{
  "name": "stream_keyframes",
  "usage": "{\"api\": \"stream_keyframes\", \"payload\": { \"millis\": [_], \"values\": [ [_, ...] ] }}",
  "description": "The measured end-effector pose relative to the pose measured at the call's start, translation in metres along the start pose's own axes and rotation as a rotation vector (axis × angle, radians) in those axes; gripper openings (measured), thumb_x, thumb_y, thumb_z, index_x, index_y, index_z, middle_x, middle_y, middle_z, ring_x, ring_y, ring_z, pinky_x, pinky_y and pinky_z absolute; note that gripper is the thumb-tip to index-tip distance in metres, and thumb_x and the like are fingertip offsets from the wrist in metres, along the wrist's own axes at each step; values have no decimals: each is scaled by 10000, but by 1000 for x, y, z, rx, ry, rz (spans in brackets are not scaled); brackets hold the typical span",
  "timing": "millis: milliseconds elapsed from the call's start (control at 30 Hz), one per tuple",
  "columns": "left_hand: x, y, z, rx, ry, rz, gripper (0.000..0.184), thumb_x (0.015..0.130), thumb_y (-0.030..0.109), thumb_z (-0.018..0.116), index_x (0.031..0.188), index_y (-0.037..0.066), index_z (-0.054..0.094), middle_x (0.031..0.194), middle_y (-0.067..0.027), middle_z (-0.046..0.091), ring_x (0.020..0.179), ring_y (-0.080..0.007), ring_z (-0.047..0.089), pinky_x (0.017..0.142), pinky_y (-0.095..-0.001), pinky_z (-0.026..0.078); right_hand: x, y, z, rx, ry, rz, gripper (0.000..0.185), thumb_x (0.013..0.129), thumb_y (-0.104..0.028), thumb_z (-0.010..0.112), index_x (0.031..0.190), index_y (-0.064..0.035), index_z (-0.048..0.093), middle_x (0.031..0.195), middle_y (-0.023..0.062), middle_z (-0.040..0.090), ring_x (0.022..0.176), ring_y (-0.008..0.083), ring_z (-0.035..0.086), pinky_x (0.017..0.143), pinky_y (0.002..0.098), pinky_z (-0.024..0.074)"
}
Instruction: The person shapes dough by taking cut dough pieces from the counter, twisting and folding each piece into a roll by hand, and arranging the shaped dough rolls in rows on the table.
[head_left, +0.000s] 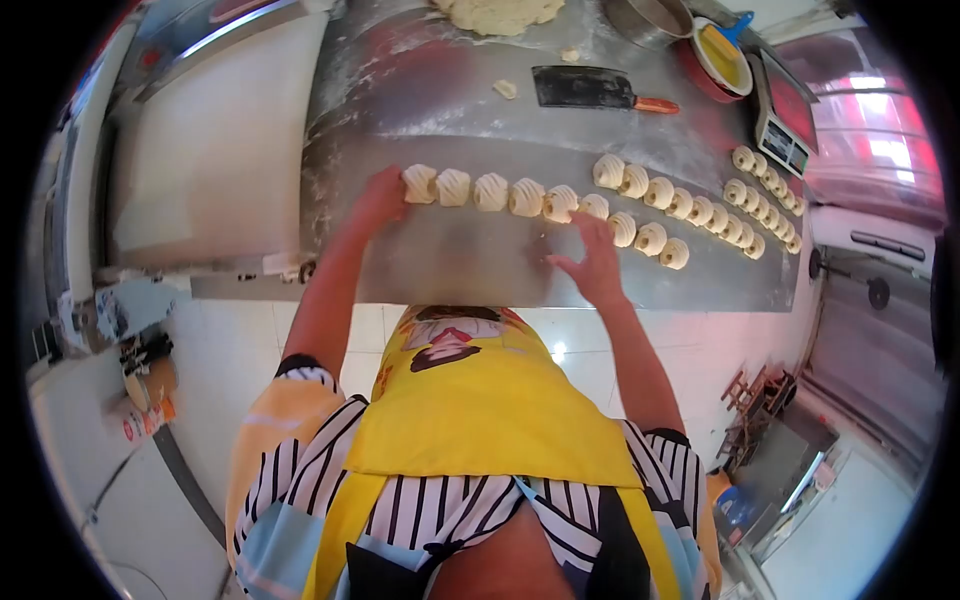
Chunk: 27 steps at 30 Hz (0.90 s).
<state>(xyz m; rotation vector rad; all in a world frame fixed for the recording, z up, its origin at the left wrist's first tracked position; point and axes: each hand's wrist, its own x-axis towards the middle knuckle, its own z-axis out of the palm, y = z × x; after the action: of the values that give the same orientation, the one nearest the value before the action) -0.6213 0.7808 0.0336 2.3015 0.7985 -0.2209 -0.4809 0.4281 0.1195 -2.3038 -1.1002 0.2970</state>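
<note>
A row of shaped dough rolls [490,191] runs across the metal table [440,262]. My left hand [385,196] is at the row's left end, its fingers against the leftmost roll [419,184]; how far they close around it is hard to see. Near the middle of the row, my right hand [594,258] has its thumb spread from the fingers. Its fingertips are beside a ridged roll [561,204], and nothing shows in its grasp. Further rows of rolls [680,203] lie to the right.
Behind the rolls lies a black cleaver [583,88] with small dough scraps [505,90] around it. A large dough piece [498,14], a metal pot [648,20], a bowl with a blue-handled brush [722,58] and a scale [784,138] stand further back. A sheeted machine [215,150] is left.
</note>
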Motion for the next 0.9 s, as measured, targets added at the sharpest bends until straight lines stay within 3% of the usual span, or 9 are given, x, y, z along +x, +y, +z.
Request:
{"api": "stream_keyframes", "payload": {
  "millis": [33, 133, 233, 433, 533, 633, 733, 900],
  "values": [
    [5, -7, 1, 201, 18, 140, 379, 782, 123, 625, 1141, 75, 515, 980, -160, 617, 934, -311, 601, 785, -396, 479, -1, 13, -8, -98, 7, 18, 782, 583, -244, 805, 1267, -124, 447, 1249, 91, 462, 1200, 290, 389, 985, 424, 331],
    [-13, 34, -47, -14, 107, 403, 748, 673, 174, 737, 1335, 151, 389, 1238, -145, 488, 1171, -322, 454, 957, -408, 379, 0, 36, -23, -350, -35, 55, 901, 540, -279, 822, 1320, -140, 394, 1290, 78, 419, 1219, 285, 368, 987, 446, 317],
    [-20, 49, -30, 296, 63, 538, 980, 584, 196, 793, 1414, 198, 272, 1364, -107, 358, 1261, -327, 336, 1011, -410, 316, 11, 50, -30, -493, -130, 53, 939, 529, -285, 824, 1340, -152, 369, 1304, 71, 405, 1223, 276, 365, 988, 450, 309],
    [-10, 63, -10, 219, 37, 593, 892, 618, 173, 763, 1388, 200, 315, 1285, -93, 412, 1165, -304, 412, 959, -416, 362, 6, 83, -37, -576, -184, 83, 908, 560, -241, 809, 1342, -161, 355, 1247, 70, 439, 1174, 266, 402, 949, 433, 351],
    [2, 57, 7, 180, -96, 531, 893, 630, 182, 752, 1400, 178, 300, 1326, -100, 393, 1198, -334, 379, 1000, -434, 331, 6, 109, -28, -478, -216, 73, 877, 584, -198, 794, 1340, -157, 352, 1199, 74, 456, 1126, 271, 428, 921, 437, 382],
    [6, 78, 23, 172, -65, 656, 847, 633, 179, 735, 1379, 220, 335, 1253, -64, 447, 1136, -299, 430, 961, -432, 357, 10, 126, -14, -328, -196, 5, 871, 590, -181, 787, 1343, -163, 349, 1179, 73, 459, 1103, 276, 437, 912, 437, 398],
    [-8, 106, 20, 327, 46, 564, 808, 640, 232, 734, 1362, 244, 371, 1248, -41, 467, 1115, -293, 447, 971, -462, 334, 18, 111, -25, -296, -223, -31, 889, 576, -215, 794, 1345, -180, 348, 1189, 65, 456, 1110, 277, 432, 909, 409, 410],
    [-21, 125, 35, 505, 198, 663, 820, 612, 401, 746, 1344, 248, 409, 1232, -35, 479, 1073, -264, 477, 939, -444, 346, 42, 93, -21, -352, -197, -193, 910, 567, -317, 791, 1353, -223, 343, 1171, 37, 476, 1077, 249, 459, 835, 351, 459]
  ]
}}
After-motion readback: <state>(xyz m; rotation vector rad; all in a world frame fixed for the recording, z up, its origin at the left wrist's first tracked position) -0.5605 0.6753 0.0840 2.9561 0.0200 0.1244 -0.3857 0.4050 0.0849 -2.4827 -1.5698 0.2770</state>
